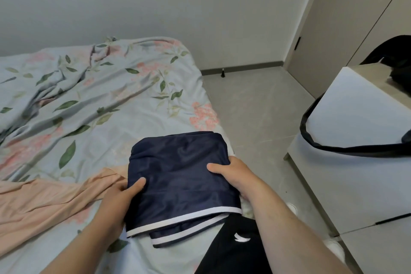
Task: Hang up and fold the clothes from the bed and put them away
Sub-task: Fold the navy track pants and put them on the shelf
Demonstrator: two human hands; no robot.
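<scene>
A folded navy garment point(178, 176) with white trim along its near hems is held just above the bed's right edge. My left hand point(120, 198) grips its left side, thumb on top and fingers underneath. My right hand point(231, 173) grips its right side the same way. A peach-coloured garment point(44, 204) lies spread on the bed at the lower left, its end reaching under my left hand. The bed point(93, 104) has a rumpled pale floral cover.
A white cabinet point(355, 131) stands to the right with a black bag point(398, 66) on top, its strap hanging down the front. Pale wardrobe doors point(333, 29) stand at the far right. Grey tiled floor point(255, 104) runs between bed and cabinet. My dark shorts are at the bottom.
</scene>
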